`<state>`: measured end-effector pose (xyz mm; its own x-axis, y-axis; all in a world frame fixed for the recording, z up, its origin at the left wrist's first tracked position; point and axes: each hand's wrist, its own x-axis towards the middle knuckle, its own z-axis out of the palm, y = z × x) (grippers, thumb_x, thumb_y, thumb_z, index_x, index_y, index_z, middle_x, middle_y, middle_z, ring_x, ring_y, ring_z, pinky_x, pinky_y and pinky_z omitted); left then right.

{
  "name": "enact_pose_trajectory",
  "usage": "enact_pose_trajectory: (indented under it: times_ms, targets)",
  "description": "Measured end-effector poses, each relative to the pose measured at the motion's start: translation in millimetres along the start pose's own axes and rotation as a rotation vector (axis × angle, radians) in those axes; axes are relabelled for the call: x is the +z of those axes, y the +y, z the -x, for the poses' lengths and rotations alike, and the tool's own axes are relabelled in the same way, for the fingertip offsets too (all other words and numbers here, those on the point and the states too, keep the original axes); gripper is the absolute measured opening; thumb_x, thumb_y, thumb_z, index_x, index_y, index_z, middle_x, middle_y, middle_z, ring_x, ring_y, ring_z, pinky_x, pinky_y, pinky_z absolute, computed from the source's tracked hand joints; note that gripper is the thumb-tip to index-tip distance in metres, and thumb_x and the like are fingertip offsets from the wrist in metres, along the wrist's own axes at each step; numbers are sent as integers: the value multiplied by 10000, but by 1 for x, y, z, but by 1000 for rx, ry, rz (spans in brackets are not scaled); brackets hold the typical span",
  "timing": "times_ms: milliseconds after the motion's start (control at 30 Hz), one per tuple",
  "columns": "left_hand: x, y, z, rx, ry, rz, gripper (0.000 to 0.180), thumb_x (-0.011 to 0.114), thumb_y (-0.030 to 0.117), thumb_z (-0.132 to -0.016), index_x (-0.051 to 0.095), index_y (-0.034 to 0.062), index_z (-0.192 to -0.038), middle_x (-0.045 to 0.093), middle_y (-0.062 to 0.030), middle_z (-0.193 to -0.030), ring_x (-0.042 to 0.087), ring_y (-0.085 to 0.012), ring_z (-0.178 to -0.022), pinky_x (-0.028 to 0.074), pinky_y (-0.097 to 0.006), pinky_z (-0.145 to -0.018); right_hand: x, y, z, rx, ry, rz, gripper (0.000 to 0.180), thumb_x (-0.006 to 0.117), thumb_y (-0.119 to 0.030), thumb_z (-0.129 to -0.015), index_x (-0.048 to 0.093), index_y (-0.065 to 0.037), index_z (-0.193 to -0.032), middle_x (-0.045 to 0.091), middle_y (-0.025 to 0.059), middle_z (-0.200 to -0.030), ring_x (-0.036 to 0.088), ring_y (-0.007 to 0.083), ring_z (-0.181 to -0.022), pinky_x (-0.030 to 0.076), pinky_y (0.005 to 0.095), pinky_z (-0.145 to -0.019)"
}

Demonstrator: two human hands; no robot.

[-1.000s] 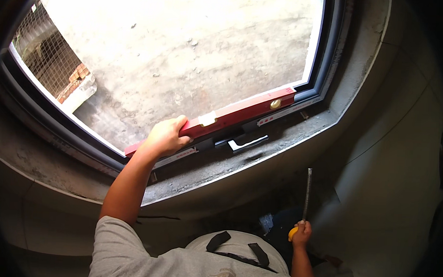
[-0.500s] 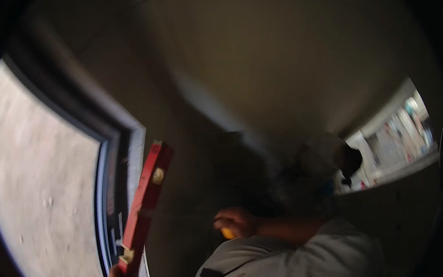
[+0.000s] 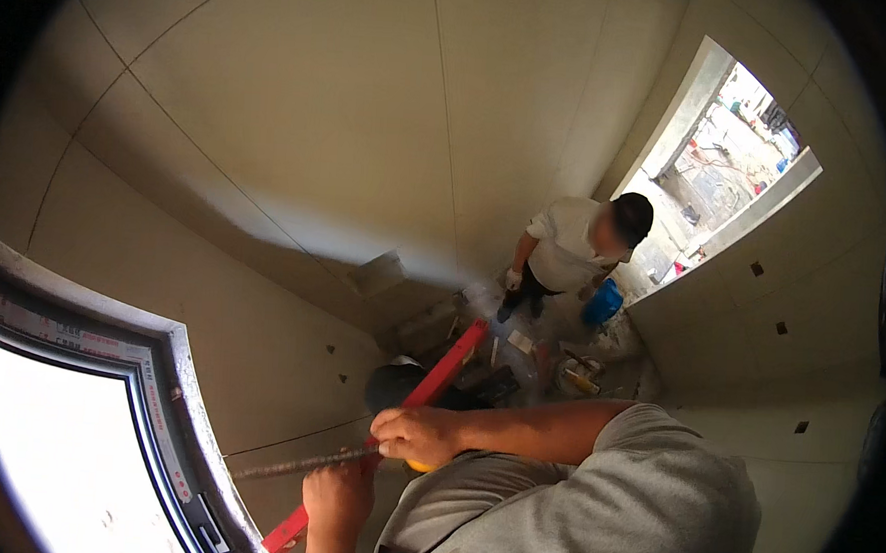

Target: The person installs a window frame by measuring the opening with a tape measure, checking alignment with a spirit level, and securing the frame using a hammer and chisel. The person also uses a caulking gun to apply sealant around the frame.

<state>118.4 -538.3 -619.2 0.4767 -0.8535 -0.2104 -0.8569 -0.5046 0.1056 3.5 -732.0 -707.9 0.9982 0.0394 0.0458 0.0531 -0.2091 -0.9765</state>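
A long red spirit level [image 3: 446, 369] slants from beside the window up toward the middle of the view. My left hand [image 3: 336, 496] is closed around its lower part, fingers partly hidden. My right hand [image 3: 420, 436], reaching across my body, lies closed against the level higher up. Under its fingers shows the edge of a rounded yellow thing [image 3: 420, 466], mostly hidden. A narrow mottled strip [image 3: 293, 466] runs from near the right hand past the left hand toward the window; I cannot tell its kind.
At left is a dark window frame [image 3: 151, 401]. Beyond my hands stands another person [image 3: 565, 248] in a pale top, near a blue bucket [image 3: 604, 302]. Debris lies on the floor. A bright opening [image 3: 730, 156] is at upper right. A dark rounded shape [image 3: 392, 386] sits behind the level.
The view has turned and sharpened. The spirit level now leans farther right, and my right hand has come up against it near my left hand. The mottled strip shows now.
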Motion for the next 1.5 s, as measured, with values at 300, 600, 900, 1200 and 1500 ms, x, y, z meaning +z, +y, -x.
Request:
enact_pose_trajectory:
  times_ms: [300,600,900,1200,1500]
  targets:
    - [25,43,-79,198,-73,-163,215,698,284,-983,740,82,-1045,786,-119,-1000,783,-317,-913,622,-460,-775,-41,50,18,296,80,-455,311,557,-158,-1119,653,38,-1341,695,69,-1154,680,158,-1025,556,345,-952]
    - [-16,32,-31,481,192,420,406,858,243,-851,698,48,-1169,748,-165,-1099,729,-393,-1020,589,-492,-914,-111,167,59,341,769,-550,217,646,-226,-996,729,-41,-918,760,123,-1241,691,246,-1155,483,384,-1085]
    - [36,-56,79,-60,63,712,429,862,313,-887,745,31,-1188,765,-181,-1102,756,-375,-1037,605,-431,-884,-178,318,91,461,1125,-898,158,717,-230,-973,706,-77,-933,725,47,-904,703,213,-835,568,376,-847]
    - [79,-84,166,-456,-67,732,467,755,408,-975,727,23,-1238,739,-212,-1212,710,-410,-1153,574,-465,-992,-206,347,98,570,1162,-1039,321,612,-343,-1076,569,-56,-1213,623,115,-1100,661,278,-901,602,417,-761]
    - [122,-95,186,-552,-133,675,461,743,443,-986,723,45,-1219,729,-213,-1191,705,-396,-1156,574,-462,-984,-234,407,113,554,1147,-801,363,511,-498,-1122,591,-157,-1215,600,72,-1099,628,221,-894,567,397,-725]
